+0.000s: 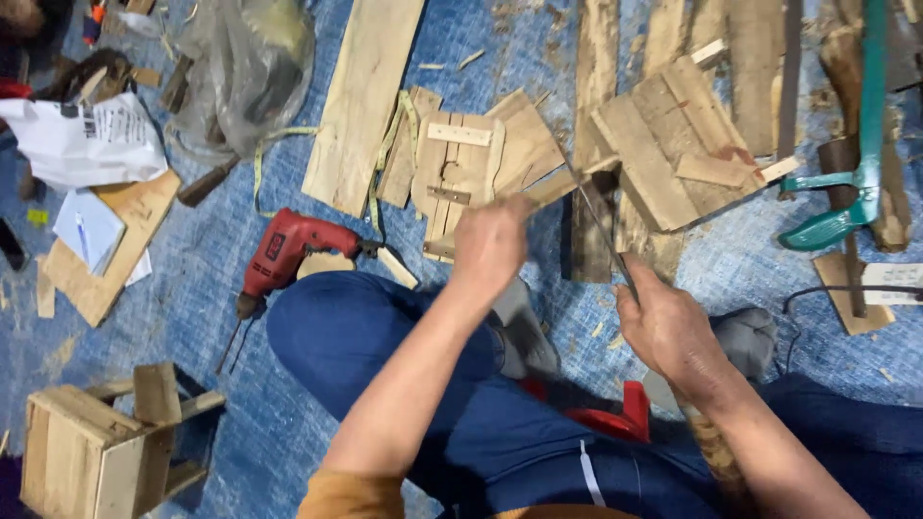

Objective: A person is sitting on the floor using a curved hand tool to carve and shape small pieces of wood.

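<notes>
Even, fairly bright overhead light, soft shadows, slight motion blur, mild wide-angle bending at edges

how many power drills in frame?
1. A red drill lies on the blue floor cover, left of the knee and left of the left hand. Others could be hidden under the planks or the bag.

Red drill (288,252), blue tarp (221,269), teal saw frame (856,183)

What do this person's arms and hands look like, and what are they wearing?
Both hands are bare: no gloves, rings or watch show on the left hand or the right hand. The forearms are uncovered. An orange-brown sleeve shows at the left upper arm. Blue trousers cover the legs.
</notes>
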